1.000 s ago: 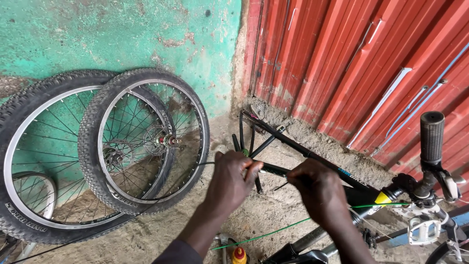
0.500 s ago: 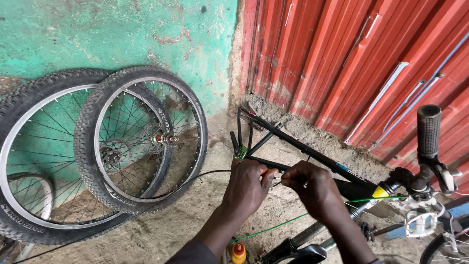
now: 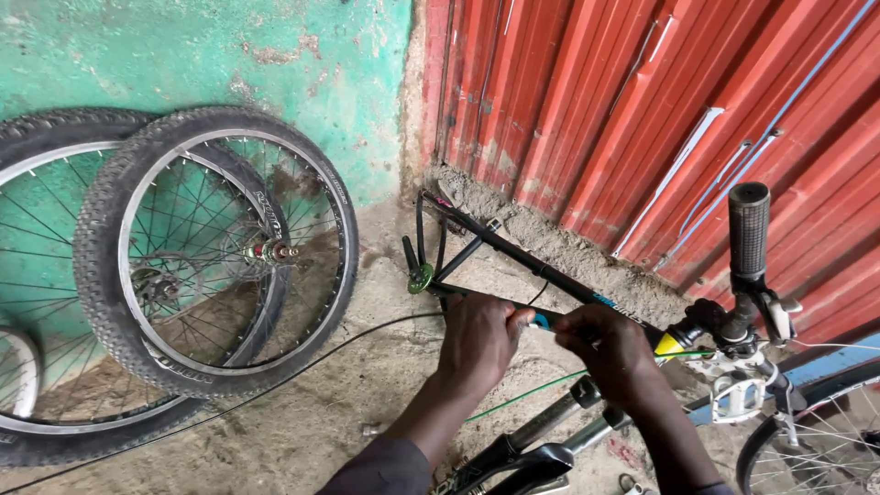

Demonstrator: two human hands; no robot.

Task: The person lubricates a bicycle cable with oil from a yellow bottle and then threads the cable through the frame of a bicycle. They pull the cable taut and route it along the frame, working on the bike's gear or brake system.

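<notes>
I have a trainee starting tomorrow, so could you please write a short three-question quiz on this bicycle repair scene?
1. True or false: both hands, the left hand and the right hand, are on the black bicycle frame.
2. How many loose wheels lean against the green wall? A) none B) one C) at least two
3. Fill in: the handlebar grip stands in front of a ____ corrugated metal wall.

Key: 1 true; 2 C; 3 red.
</notes>
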